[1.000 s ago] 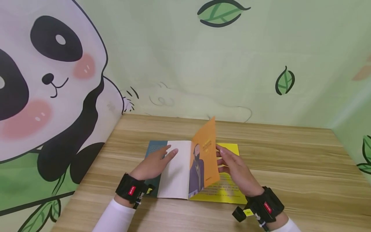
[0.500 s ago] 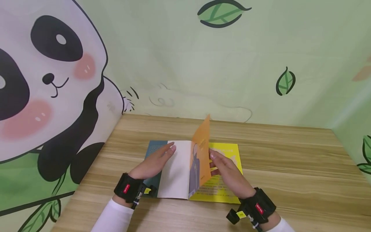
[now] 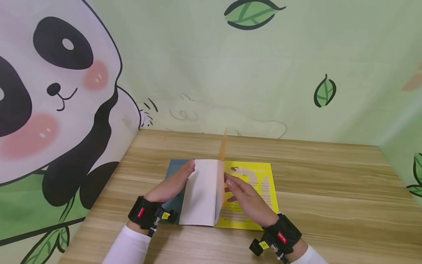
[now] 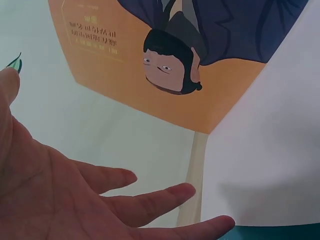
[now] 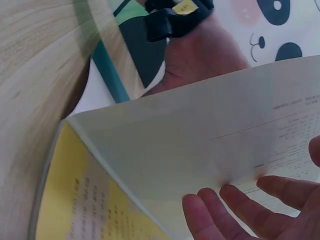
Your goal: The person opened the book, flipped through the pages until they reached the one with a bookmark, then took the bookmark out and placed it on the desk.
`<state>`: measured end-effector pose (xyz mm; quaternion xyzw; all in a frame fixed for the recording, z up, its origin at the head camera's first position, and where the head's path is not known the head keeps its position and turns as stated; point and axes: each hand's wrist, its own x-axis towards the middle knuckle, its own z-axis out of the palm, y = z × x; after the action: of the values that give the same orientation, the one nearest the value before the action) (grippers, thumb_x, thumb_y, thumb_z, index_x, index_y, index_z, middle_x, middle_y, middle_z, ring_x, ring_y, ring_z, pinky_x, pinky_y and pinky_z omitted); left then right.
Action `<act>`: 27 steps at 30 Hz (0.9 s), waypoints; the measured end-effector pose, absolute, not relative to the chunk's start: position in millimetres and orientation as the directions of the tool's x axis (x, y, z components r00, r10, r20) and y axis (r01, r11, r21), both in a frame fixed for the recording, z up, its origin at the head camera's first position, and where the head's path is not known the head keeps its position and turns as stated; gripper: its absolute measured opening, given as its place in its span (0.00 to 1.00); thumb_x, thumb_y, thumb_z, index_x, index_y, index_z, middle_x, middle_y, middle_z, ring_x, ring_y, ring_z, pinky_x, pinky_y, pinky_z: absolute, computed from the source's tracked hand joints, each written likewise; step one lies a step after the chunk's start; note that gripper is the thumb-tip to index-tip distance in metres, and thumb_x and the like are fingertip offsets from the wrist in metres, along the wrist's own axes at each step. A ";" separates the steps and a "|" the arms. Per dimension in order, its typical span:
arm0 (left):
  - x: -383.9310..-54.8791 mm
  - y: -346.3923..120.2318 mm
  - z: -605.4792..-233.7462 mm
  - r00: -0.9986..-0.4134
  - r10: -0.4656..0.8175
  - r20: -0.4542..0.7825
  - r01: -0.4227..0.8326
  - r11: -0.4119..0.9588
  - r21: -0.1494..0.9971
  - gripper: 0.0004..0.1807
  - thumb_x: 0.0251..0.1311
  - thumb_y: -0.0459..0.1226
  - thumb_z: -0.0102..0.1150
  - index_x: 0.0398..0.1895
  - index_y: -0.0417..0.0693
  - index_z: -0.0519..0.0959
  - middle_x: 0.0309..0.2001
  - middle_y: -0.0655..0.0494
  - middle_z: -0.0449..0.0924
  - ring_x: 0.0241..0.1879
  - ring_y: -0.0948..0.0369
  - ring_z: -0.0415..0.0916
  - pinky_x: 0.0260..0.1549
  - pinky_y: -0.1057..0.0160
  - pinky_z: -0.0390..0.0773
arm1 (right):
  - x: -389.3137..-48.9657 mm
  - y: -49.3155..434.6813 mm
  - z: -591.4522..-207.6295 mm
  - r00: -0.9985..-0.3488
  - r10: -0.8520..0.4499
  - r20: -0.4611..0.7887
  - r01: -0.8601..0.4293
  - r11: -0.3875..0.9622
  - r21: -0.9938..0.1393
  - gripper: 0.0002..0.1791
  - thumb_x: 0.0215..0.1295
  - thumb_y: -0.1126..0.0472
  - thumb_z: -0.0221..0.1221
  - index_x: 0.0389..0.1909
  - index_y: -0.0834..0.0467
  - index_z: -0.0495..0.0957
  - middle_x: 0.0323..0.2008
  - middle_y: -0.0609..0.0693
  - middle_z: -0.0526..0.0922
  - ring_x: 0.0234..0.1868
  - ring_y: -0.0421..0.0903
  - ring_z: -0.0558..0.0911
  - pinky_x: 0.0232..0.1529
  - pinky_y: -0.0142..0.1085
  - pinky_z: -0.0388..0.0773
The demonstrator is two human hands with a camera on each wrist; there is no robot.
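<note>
An open book [image 3: 202,194] lies on the wooden table, a white page on its left and a yellow page [image 3: 260,194] on its right. Between them one leaf stands nearly upright, seen edge-on from the head. In the left wrist view its orange face [image 4: 95,85] carries a drawn figure; the right wrist view has its pale printed back [image 5: 160,145]. Fingertips of my right hand [image 3: 252,201] touch that back, fingers extended and not pinching it. My left hand [image 3: 169,187], fingers extended, is over the book's left side, by the dark blue flap [image 3: 174,207].
Behind the table [image 3: 329,183] hangs a pale green backdrop [image 3: 197,66] with leaf drawings. A large printed panda [image 3: 76,84] fills the left side. Both wrists wear black straps with small cameras.
The orange leaf has swung leftward from leaning right to nearly upright. My right hand has moved left along with it. The left hand has shifted slightly left and turned more on edge.
</note>
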<state>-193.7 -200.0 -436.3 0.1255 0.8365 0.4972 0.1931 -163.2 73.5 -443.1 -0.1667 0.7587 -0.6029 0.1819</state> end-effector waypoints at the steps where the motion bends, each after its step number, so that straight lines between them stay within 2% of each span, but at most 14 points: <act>1: -193.9 -200.9 -436.6 -0.895 0.397 -0.204 0.004 0.465 0.885 0.45 0.79 0.64 0.21 0.85 0.44 0.35 0.85 0.43 0.38 0.84 0.46 0.40 0.80 0.40 0.47 | -163.1 71.4 -444.3 -0.875 -0.479 -0.077 -0.035 0.221 -0.975 0.33 0.84 0.41 0.41 0.80 0.54 0.62 0.75 0.54 0.70 0.67 0.56 0.75 0.63 0.52 0.79; 5: -195.1 -204.7 -438.3 -0.898 0.361 -0.252 -0.077 0.436 0.897 0.47 0.75 0.69 0.20 0.85 0.50 0.34 0.83 0.40 0.46 0.81 0.36 0.49 0.73 0.28 0.54 | -161.6 64.4 -449.3 -0.866 -0.495 -0.075 -0.072 0.271 -0.960 0.30 0.84 0.42 0.42 0.80 0.48 0.62 0.76 0.51 0.69 0.71 0.57 0.74 0.65 0.52 0.78; 8: -195.9 -209.2 -438.6 -0.897 0.344 -0.279 -0.133 0.393 0.910 0.47 0.73 0.71 0.18 0.86 0.58 0.34 0.82 0.39 0.51 0.78 0.29 0.50 0.67 0.19 0.54 | -159.7 60.7 -451.1 -0.863 -0.501 -0.063 -0.108 0.304 -0.946 0.28 0.84 0.43 0.43 0.79 0.44 0.63 0.76 0.48 0.69 0.73 0.55 0.72 0.69 0.55 0.75; 10: -196.8 -211.8 -438.2 -0.896 0.342 -0.283 -0.155 0.357 0.921 0.46 0.72 0.72 0.17 0.86 0.61 0.35 0.82 0.38 0.52 0.78 0.29 0.51 0.65 0.18 0.54 | -158.6 58.4 -451.9 -0.862 -0.503 -0.057 -0.125 0.320 -0.939 0.27 0.83 0.44 0.44 0.78 0.42 0.64 0.75 0.48 0.70 0.74 0.54 0.71 0.72 0.58 0.71; 14: -198.3 -215.4 -436.7 -0.898 0.340 -0.278 -0.164 0.327 0.931 0.48 0.71 0.73 0.16 0.86 0.60 0.38 0.81 0.38 0.55 0.77 0.29 0.54 0.64 0.18 0.56 | -156.8 55.0 -453.3 -0.856 -0.515 -0.054 -0.149 0.346 -0.926 0.26 0.84 0.46 0.45 0.78 0.41 0.65 0.74 0.48 0.70 0.73 0.52 0.70 0.75 0.61 0.64; 20: -199.1 -219.8 -435.1 -0.902 0.349 -0.256 -0.164 0.274 0.948 0.51 0.68 0.75 0.12 0.86 0.57 0.38 0.80 0.33 0.54 0.75 0.28 0.58 0.63 0.19 0.60 | -155.2 51.9 -456.7 -0.842 -0.535 -0.063 -0.163 0.365 -0.917 0.27 0.83 0.46 0.45 0.78 0.46 0.66 0.76 0.51 0.68 0.76 0.53 0.68 0.75 0.59 0.64; 24: -200.0 -222.8 -433.6 -0.893 0.384 -0.236 -0.164 0.211 0.964 0.49 0.68 0.73 0.07 0.86 0.59 0.37 0.78 0.31 0.55 0.73 0.31 0.62 0.65 0.29 0.67 | -155.2 51.0 -458.9 -0.839 -0.539 -0.082 -0.159 0.385 -0.909 0.28 0.83 0.44 0.45 0.78 0.48 0.66 0.76 0.53 0.67 0.77 0.55 0.66 0.76 0.60 0.63; 27: -200.9 -224.4 -432.8 -0.886 0.396 -0.240 -0.177 0.190 0.966 0.48 0.66 0.74 0.04 0.85 0.64 0.37 0.77 0.35 0.56 0.72 0.37 0.62 0.68 0.36 0.65 | -155.3 51.1 -459.8 -0.834 -0.543 -0.098 -0.156 0.403 -0.902 0.29 0.83 0.44 0.44 0.78 0.51 0.65 0.77 0.53 0.67 0.78 0.54 0.65 0.77 0.58 0.62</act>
<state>-200.9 -224.4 -432.8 0.0743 0.7374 0.6320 0.2265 -155.3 51.1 -459.8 -0.2145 0.8151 -0.5027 0.1923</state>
